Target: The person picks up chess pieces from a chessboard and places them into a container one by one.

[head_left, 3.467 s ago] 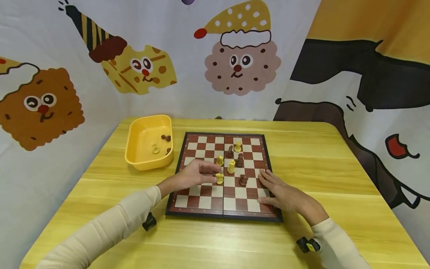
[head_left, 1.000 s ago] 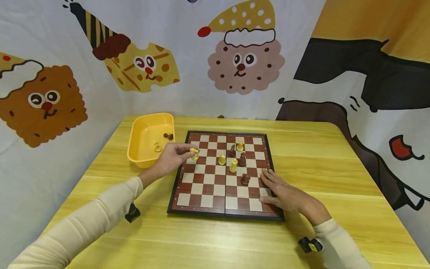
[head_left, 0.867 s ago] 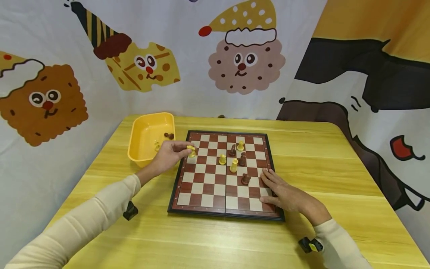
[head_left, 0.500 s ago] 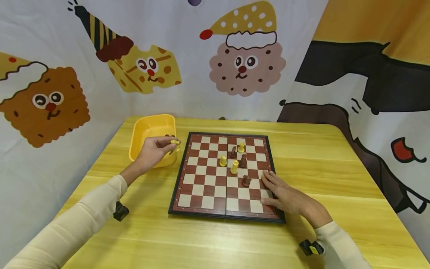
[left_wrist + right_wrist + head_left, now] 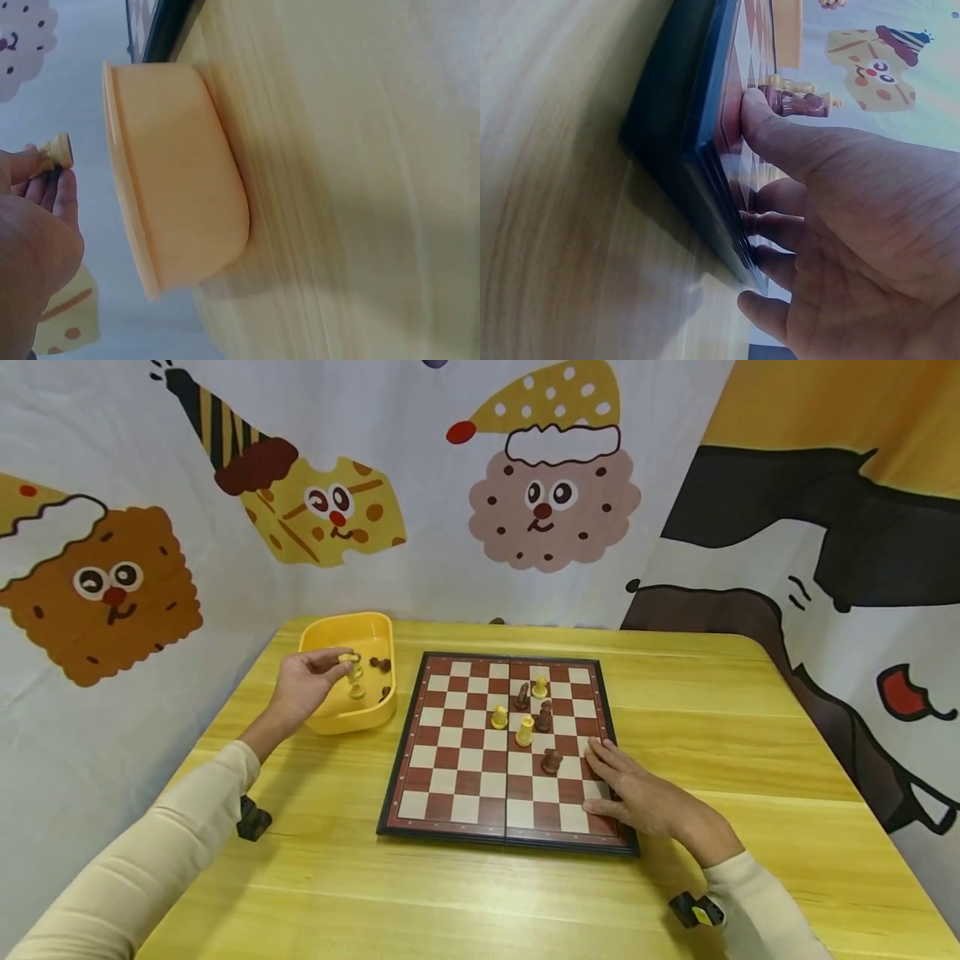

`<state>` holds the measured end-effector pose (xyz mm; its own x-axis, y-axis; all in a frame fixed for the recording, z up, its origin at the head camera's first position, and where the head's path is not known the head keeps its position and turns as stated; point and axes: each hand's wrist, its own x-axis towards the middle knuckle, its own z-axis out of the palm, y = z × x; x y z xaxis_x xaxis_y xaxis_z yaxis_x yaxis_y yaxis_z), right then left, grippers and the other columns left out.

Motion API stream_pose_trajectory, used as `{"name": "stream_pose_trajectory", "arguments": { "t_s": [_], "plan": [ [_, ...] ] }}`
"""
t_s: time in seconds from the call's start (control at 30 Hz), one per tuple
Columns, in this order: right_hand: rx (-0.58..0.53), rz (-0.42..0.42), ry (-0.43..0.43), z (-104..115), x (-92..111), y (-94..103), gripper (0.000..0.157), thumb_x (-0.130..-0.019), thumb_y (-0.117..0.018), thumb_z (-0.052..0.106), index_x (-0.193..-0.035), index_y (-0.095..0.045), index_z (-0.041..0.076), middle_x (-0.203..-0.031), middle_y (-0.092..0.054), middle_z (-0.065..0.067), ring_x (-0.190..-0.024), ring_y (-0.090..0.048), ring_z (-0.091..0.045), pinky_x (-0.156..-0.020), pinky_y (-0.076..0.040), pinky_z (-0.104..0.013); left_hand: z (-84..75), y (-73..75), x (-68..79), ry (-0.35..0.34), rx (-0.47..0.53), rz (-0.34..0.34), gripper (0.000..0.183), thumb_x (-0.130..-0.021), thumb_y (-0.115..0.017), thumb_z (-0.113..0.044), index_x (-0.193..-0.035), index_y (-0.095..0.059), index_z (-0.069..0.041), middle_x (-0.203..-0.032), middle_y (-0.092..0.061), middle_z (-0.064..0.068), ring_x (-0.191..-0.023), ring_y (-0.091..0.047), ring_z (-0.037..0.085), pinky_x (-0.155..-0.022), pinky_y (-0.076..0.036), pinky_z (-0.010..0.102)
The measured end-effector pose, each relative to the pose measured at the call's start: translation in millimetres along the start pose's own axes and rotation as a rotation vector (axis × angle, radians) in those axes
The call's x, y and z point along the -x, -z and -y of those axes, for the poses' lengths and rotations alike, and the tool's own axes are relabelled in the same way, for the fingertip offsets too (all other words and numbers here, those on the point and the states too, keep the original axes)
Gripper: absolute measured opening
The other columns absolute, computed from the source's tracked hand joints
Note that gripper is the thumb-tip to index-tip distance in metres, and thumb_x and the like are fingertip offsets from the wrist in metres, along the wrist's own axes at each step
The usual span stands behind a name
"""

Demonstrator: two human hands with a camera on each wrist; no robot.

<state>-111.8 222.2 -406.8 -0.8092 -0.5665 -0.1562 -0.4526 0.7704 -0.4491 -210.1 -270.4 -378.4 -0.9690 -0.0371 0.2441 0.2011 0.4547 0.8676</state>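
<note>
My left hand [image 5: 307,683] pinches a yellow chess piece [image 5: 349,658] between thumb and fingertips, over the yellow plastic bin [image 5: 348,723]. In the left wrist view, the base of the held chess piece [image 5: 58,152] points out beyond the bin's rim [image 5: 124,172]. My right hand [image 5: 637,789] rests with extended fingers on the right edge of the chessboard [image 5: 453,760]. The right wrist view shows its thumb [image 5: 769,124] on the board surface, near a brown piece [image 5: 799,102].
On the board stand a yellow rook [image 5: 525,731], a brown knight [image 5: 552,761], another yellow piece [image 5: 499,717], a yellow pawn [image 5: 540,686] and brown pieces [image 5: 545,717]. Loose brown pieces [image 5: 381,665] and a yellow piece [image 5: 357,691] lie in the bin.
My left hand has taken a yellow chess piece from the board's middle and carried it left, past the board's edge, to over the bin. The right hand has stayed in place.
</note>
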Motion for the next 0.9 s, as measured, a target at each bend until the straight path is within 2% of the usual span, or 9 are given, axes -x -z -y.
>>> {"name": "stream_pose_trajectory", "arguments": {
  "t_s": [0.27,0.37,0.5,0.9],
  "plan": [
    [0.008,-0.004,0.004,0.3,0.7,0.8,0.081,-0.1,-0.065,0.038,-0.154,-0.03,-0.012,-0.163,-0.017,-0.029,-0.148,-0.015,-0.048,-0.112,-0.029,-0.061,-1.4,-1.1,-4.3,-0.016,-0.028,-0.026,0.03,-0.1,-0.07,-0.016,-0.125,-0.072,-0.001,-0.11,-0.071,0.019,-0.091,-0.062,0.011,-0.072,-0.051,0.014],
    [0.01,-0.008,0.012,0.1,0.7,0.1,0.08,-0.1,-0.066,0.037,-0.153,-0.03,-0.012,-0.163,-0.017,-0.029,-0.148,-0.015,-0.049,-0.112,-0.028,-0.062,-2.5,-0.8,-6.2,0.009,0.04,0.057,0.044,-0.102,-0.067,-0.019,-0.141,-0.059,-0.001,-0.129,-0.064,0.02,-0.112,-0.062,0.021,-0.084,-0.052,0.017],
    [0.006,-0.012,0.011,0.7,0.8,-0.6,0.08,-0.101,-0.065,0.037,-0.153,-0.03,-0.013,-0.163,-0.017,-0.029,-0.148,-0.015,-0.049,-0.113,-0.028,-0.062,-6.6,0.7,-7.5,0.051,0.144,0.173,0.062,-0.105,-0.062,-0.026,-0.157,-0.036,-0.004,-0.151,-0.048,0.019,-0.137,-0.046,0.031,-0.101,-0.045,0.021],
    [0.013,-0.015,0.007,0.8,0.5,-0.7,0.08,-0.101,-0.065,0.037,-0.153,-0.03,-0.013,-0.162,-0.019,-0.03,-0.148,-0.015,-0.048,-0.113,-0.028,-0.061,-10.1,-9.1,-3.1,0.015,0.259,0.205,0.052,-0.106,-0.059,-0.018,-0.151,-0.043,0.002,-0.146,-0.051,0.024,-0.128,-0.055,0.018,-0.104,-0.043,0.02]
  ]
}}
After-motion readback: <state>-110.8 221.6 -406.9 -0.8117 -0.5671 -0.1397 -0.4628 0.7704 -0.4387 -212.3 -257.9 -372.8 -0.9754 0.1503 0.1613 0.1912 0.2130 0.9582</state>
